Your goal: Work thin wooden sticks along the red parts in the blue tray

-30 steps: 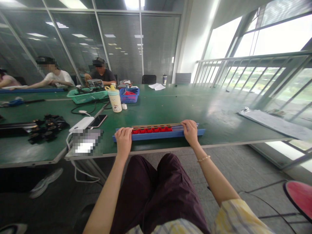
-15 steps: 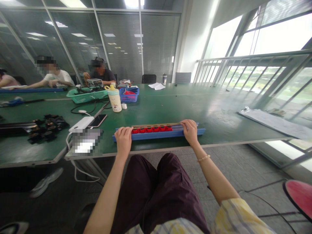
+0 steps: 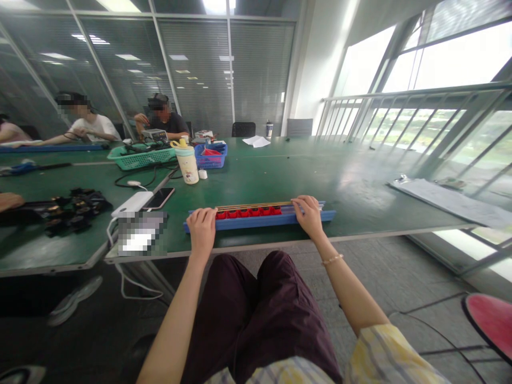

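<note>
A long blue rail lies along the near edge of the green table, with a row of several red blocks set in its channel. Just above the blocks runs a thin tan strip, stretched between my two hands. At the rail's left end, my left hand has its fingers closed on one end of the strip. My right hand rests over the right part of the rail, pinching the strip between thumb and fingertips. What lies under each palm is hidden.
To the left are a white power bank, a phone and black parts near another person's hand. Farther back stand a cup, a green basket and a blue basket. A clipboard lies at right.
My right hand has slid slightly left along the strip, its fingertips reaching farther in. My left hand stays put. Another person's hand has appeared at the left edge.
</note>
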A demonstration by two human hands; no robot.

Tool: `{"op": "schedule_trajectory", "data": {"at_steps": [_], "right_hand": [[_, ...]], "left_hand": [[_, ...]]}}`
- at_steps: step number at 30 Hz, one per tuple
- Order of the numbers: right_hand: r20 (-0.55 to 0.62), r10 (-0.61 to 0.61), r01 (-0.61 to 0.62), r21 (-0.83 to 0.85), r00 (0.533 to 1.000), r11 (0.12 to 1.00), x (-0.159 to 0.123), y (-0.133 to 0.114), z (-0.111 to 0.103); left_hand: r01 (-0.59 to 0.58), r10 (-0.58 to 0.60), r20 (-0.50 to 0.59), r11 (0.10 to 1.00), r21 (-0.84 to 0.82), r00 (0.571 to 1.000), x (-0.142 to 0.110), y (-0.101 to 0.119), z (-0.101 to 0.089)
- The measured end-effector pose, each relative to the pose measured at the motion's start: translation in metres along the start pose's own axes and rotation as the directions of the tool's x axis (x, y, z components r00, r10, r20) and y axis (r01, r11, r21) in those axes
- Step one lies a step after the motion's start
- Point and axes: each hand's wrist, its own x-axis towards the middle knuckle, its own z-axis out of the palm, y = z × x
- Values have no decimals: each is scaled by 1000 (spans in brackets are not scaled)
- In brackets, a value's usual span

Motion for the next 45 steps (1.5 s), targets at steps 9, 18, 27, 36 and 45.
{"op": "schedule_trajectory", "data": {"at_steps": [9, 18, 27, 36, 45], "right_hand": [[40, 7, -7, 4, 999, 1000, -2, -1, -5], [67, -37, 36, 16, 997, 999, -3, 1, -3], [67, -8, 3, 86, 998, 996, -1, -2, -6], [48, 3, -7, 75, 999, 997, -2, -4, -6], [-60, 112, -115, -44, 992, 992, -3, -1, -8]], "left_hand": [[-1, 1, -1, 1000, -6, 1000, 0, 1, 0], [4, -4, -19, 1000, -1, 1000, 1, 0, 0], [-4, 5, -35, 1000, 23, 999, 0, 0, 1], [14, -14, -12, 1000, 17, 1000, 0, 0, 1], [33, -32, -21, 999, 14, 999, 0, 1, 0]]}}
